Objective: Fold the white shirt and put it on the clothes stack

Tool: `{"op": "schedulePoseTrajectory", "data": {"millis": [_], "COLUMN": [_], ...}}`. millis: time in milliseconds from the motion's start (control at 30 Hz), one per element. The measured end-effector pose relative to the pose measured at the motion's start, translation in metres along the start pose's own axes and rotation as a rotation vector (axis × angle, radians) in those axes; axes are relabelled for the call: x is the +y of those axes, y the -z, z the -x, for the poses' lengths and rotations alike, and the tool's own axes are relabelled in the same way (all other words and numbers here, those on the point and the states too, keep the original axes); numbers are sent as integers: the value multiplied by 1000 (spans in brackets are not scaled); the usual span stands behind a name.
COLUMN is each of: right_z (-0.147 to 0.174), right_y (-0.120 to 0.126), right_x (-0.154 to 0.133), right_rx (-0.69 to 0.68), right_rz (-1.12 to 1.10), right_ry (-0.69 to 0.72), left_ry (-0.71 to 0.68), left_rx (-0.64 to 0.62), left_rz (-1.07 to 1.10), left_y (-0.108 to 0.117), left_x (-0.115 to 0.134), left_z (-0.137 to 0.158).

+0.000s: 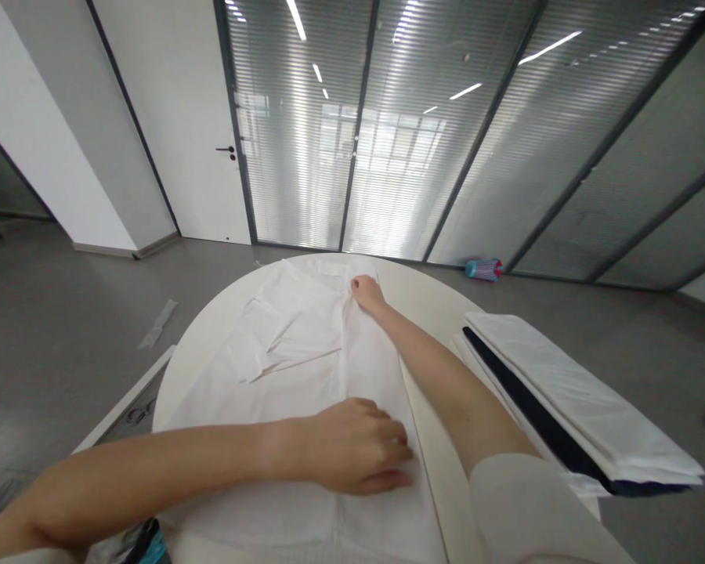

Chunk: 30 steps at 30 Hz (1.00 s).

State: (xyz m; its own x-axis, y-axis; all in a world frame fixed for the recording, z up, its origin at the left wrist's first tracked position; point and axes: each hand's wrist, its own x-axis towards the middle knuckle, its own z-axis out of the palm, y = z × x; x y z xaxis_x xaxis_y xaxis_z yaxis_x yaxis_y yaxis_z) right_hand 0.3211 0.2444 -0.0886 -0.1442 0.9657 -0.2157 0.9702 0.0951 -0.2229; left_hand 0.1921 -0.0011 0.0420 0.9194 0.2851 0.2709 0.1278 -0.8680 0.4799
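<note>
A white shirt (305, 392) lies spread over the round table, one sleeve (287, 345) folded across its body with loose creases. My left hand (364, 448) rests palm down on the near part of the shirt, fingers slightly bent and apart, close to its right edge. At the far end, my right hand (367, 291) is closed on the shirt's cloth near the top; the fingertips are partly hidden. Both forearms reach over the cloth, the left one covering some of its near side.
The round white table (205, 329) carries a stack of folded white and dark cloth (587, 399) at its right edge. A blue and red patterned item (483, 269) is on the floor by the glass wall. A clear plastic strip (158, 323) lies on the floor at left.
</note>
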Motion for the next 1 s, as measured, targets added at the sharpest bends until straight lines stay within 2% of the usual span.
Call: {"op": "schedulePoseTrajectory", "data": {"millis": [67, 167, 267, 367, 467, 700, 867, 1000], "right_z": [4, 16, 40, 64, 71, 43, 23, 9], "right_y": [14, 27, 21, 0, -14, -15, -18, -20], "right_x": [9, 24, 34, 38, 40, 44, 46, 45], "right_rx": [21, 24, -18, -115, -188, -253, -239, -232], "right_rz": [24, 64, 97, 112, 85, 74, 85, 87], "right_ry": [3, -5, 17, 45, 10, -53, -57, -96], "left_ry": [111, 284, 383, 366, 337, 218, 165, 128], "left_rx": [-15, -85, -171, -102, -46, -38, -51, -10], "left_rz": [-5, -32, -26, -26, -17, 72, 70, 31], "left_y": [-8, -33, -57, -70, -74, -69, -59, -55], "left_x": [-15, -36, -45, -41, -25, 18, 30, 38], "left_z": [-25, -53, -61, -55, -46, -26, -21, -16]}}
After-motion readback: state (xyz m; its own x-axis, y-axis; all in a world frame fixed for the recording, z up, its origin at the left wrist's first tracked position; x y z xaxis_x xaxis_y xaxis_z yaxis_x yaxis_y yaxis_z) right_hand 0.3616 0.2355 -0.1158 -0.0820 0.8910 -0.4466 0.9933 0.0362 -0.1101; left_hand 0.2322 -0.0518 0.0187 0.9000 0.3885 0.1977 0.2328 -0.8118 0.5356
